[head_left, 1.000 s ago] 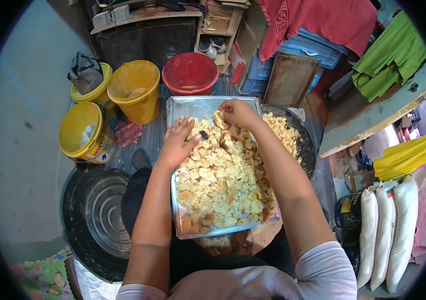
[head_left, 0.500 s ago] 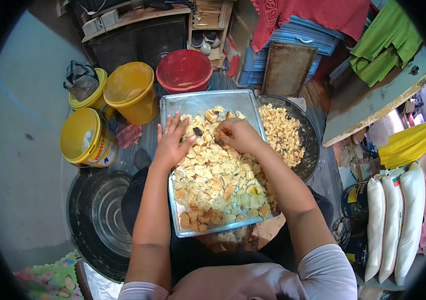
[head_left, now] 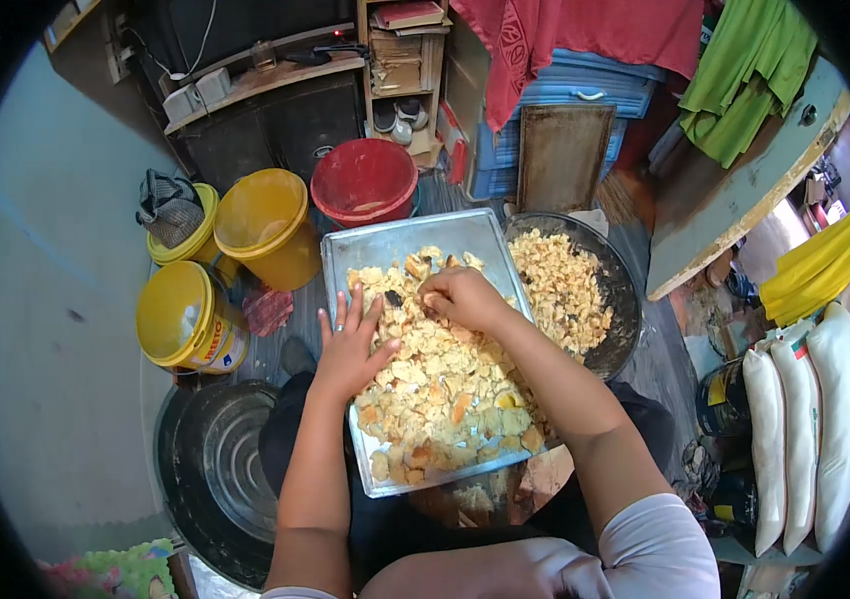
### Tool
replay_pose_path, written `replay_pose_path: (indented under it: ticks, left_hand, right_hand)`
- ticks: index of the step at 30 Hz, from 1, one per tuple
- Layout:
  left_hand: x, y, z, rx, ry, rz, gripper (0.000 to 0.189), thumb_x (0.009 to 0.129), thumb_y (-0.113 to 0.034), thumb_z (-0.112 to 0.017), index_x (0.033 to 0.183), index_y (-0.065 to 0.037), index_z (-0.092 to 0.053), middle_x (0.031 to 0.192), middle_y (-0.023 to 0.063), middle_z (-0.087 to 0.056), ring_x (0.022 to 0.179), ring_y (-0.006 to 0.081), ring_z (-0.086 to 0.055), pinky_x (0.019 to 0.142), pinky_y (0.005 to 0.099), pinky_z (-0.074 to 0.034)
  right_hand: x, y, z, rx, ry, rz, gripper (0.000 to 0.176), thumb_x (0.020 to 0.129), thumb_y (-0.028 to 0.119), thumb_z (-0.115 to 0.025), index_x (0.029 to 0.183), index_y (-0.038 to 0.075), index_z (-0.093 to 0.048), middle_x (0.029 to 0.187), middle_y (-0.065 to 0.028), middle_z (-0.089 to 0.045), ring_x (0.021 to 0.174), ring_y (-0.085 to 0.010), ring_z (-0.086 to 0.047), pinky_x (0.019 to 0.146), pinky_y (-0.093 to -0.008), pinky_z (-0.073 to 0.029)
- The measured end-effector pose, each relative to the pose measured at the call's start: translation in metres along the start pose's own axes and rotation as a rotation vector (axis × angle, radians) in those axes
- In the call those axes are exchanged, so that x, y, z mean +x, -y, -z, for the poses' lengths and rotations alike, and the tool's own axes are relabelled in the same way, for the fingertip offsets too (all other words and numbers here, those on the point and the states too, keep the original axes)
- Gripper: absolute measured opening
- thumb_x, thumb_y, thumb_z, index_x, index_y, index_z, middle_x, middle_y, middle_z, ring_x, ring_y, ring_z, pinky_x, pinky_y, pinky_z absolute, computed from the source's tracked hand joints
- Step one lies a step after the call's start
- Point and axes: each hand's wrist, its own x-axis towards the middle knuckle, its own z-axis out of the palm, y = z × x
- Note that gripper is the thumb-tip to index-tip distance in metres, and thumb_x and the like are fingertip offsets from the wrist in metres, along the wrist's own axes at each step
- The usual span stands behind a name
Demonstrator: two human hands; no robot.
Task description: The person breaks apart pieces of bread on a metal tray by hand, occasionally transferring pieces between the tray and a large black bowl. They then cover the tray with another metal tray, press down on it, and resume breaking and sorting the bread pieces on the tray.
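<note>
A rectangular metal baking tray [head_left: 415, 236] rests across my lap, its middle and near end covered with torn bread pieces [head_left: 435, 384]. My left hand [head_left: 353, 344] lies with fingers spread over the tray's left side, touching the bread at its edge. Near the far end of the pile, my right hand [head_left: 467, 298] has its fingers closed on a piece of bread, mostly hidden beneath them. A small dark piece [head_left: 394, 299] sits between the two hands. To the right of the tray, a round dark pan [head_left: 626, 324] holds more bread bits.
A red bucket [head_left: 365, 180], a yellow bucket [head_left: 263, 225] and a lidded yellow pail [head_left: 190, 314] stand beyond and left. A large black basin [head_left: 207, 454] is at lower left. An upright board [head_left: 563, 160] leans against blue drawers; long white sacks [head_left: 799, 429] stand right.
The view has shifted, so the surroundings sit lower in it. My right fingers have closed further over the bread, and less of it shows. My left hand stays spread at the tray's side.
</note>
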Motion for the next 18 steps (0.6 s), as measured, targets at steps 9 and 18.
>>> replay_pose_path:
  ticks: [9,18]
  left_hand:
    - [0.007,-0.013,0.01,-0.129,-0.074,-0.051,0.066,0.089,-0.051,-0.05,0.139,-0.009,-0.041,0.152,0.015,-0.021,0.143,0.0338,-0.008,0.112,0.0519,0.002]
    - [0.021,-0.032,0.012,-0.029,-0.039,-0.094,0.059,0.086,-0.044,-0.055,0.133,-0.01,-0.049,0.148,0.0122,-0.031,0.142,0.0334,-0.014,0.112,0.0528,0.0]
  right_hand:
    - [0.011,-0.019,0.024,0.206,-0.001,-0.308,0.023,0.076,0.015,-0.065,0.098,0.007,-0.067,0.088,-0.0134,-0.068,0.081,-0.0274,-0.065,0.076,-0.0357,-0.05]
    - [0.012,-0.029,0.024,0.316,-0.09,-0.055,0.02,0.081,0.01,-0.069,0.098,0.002,-0.064,0.092,-0.0092,-0.066,0.082,-0.016,-0.062,0.074,-0.0293,-0.048]
